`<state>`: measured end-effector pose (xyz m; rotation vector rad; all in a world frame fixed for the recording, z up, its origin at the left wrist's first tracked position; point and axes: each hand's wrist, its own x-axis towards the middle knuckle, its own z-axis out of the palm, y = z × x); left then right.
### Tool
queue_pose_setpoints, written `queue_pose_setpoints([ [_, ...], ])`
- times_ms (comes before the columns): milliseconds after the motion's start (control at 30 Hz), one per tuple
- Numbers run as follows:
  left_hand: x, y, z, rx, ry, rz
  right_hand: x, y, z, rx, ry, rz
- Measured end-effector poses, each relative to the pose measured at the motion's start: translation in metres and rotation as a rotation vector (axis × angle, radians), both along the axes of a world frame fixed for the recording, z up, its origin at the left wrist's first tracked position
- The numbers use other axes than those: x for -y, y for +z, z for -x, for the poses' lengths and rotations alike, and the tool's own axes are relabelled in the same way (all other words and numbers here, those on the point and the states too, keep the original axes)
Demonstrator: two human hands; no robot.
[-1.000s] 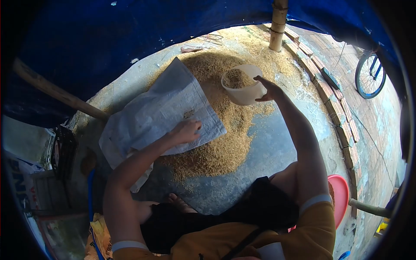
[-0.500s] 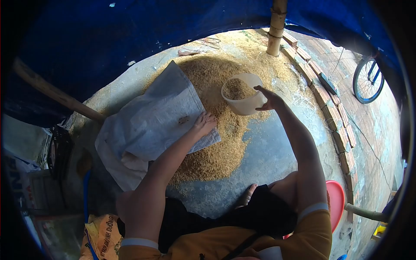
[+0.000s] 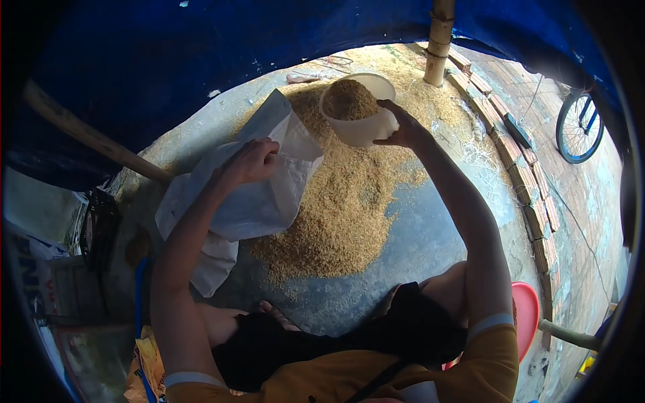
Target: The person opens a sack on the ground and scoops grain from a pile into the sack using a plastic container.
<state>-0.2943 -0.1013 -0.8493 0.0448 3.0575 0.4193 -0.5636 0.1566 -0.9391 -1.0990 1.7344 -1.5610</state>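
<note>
My right hand (image 3: 405, 127) grips the rim and side of a white plastic tub (image 3: 366, 134), raised over the pile and partly filled with brownish husks (image 3: 351, 101). To its left, my left hand (image 3: 256, 161) is closed on the upper edge of a white woven sack (image 3: 248, 208). The sack's mouth gapes toward the tub, and the two stand close together. Below both spreads a loose heap of yellow-brown husks (image 3: 342, 215) on the grey floor.
A blue tarp (image 3: 168, 74) hangs across the top, with a bamboo post (image 3: 439, 47) beside it. Stacked bricks (image 3: 521, 168) curve along the right. A bicycle wheel (image 3: 580, 127), a red plastic rim (image 3: 527, 316) and an orange bag (image 3: 149, 363) lie around the edges.
My left hand has gone from lying flat on the sack to lifting its edge, opening the mouth. The tub has moved up and left toward the sack, looking fuller now.
</note>
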Motion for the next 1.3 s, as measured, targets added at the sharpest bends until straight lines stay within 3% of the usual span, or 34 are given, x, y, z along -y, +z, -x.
queue_pose_setpoints([
  [100, 0.003, 0.019, -0.028, -0.098, 0.107, -0.052, 0.044, 0.073, -0.044, 0.8, -0.29, -0.036],
  [133, 0.003, 0.027, -0.035, -0.098, 0.119, -0.05, 0.055, 0.086, -0.054, 0.799, -0.279, -0.04],
  [233, -0.001, 0.049, -0.054, -0.097, 0.162, 0.007, 0.089, 0.105, -0.075, 0.405, -0.35, -0.132],
  [267, -0.002, 0.055, -0.06, -0.106, 0.182, -0.009, 0.098, 0.112, -0.087, 0.405, -0.34, -0.132],
  [333, -0.002, 0.064, -0.071, -0.12, 0.212, -0.022, 0.117, 0.126, -0.107, 0.042, -0.364, -0.263],
  [467, -0.009, 0.077, -0.091, 0.013, 0.201, -0.026, 0.154, 0.106, -0.124, -0.191, -0.168, -0.126],
  [533, -0.007, 0.081, -0.099, 0.05, 0.219, -0.046, 0.176, 0.092, -0.139, -0.678, -0.237, -0.329],
  [633, 0.011, 0.087, -0.117, 0.087, 0.247, 0.025, 0.175, 0.112, -0.186, -0.667, -0.13, -0.34],
  [700, 0.023, 0.091, -0.131, 0.184, 0.065, -0.026, 0.176, 0.121, -0.209, -0.741, -0.056, -0.303],
  [833, 0.021, 0.116, -0.148, 0.306, 0.076, -0.156, 0.184, 0.123, -0.239, -1.022, -0.1, -0.129],
  [933, 0.036, 0.116, -0.16, 0.336, 0.199, -0.172, 0.188, 0.127, -0.244, -1.088, -0.009, -0.001],
  [1067, 0.058, 0.109, -0.168, 0.272, 0.165, -0.231, 0.189, 0.131, -0.246, -1.001, 0.018, 0.056],
  [1133, 0.06, 0.108, -0.169, 0.275, 0.182, -0.231, 0.188, 0.138, -0.247, -1.175, -0.085, 0.128],
  [1300, 0.059, 0.104, -0.165, 0.3, 0.234, -0.252, 0.184, 0.147, -0.236, -1.079, -0.189, 0.132],
])
